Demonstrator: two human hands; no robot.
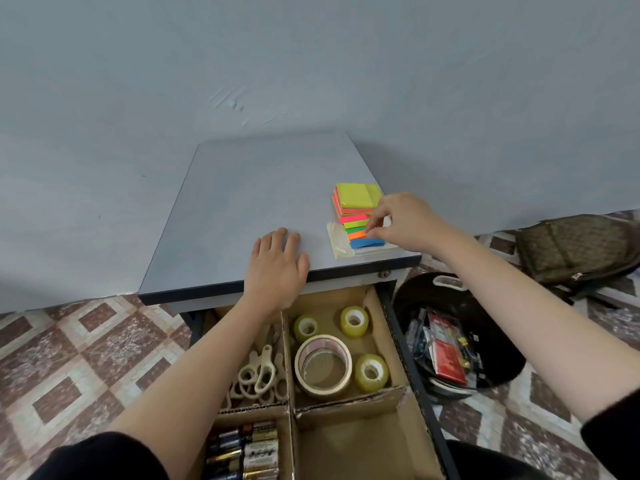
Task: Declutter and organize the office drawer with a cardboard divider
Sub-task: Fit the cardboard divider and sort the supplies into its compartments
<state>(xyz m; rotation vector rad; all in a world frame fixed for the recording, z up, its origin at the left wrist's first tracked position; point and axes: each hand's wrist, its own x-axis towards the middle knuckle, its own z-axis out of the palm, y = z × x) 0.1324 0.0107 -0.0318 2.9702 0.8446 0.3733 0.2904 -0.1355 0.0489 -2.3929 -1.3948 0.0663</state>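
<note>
Neon sticky notes (356, 199) sit stacked near the right edge of the desk (249, 188), above the open drawer (398, 327) with its cardboard divider (288, 355). Our right hand (401, 220) pinches the coloured index flags (362, 233) just in front of them; our left hand (277, 268) rests flat, fingers spread. We judge a loose pinch could spill the flags off the edge into the bin (498, 355) below. Labels on the batteries (249, 448) are too blurred to read.

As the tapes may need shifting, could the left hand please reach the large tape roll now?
Probably yes: the left hand rests empty on the desk, and the large tape roll lies uncovered in the open drawer.
</note>
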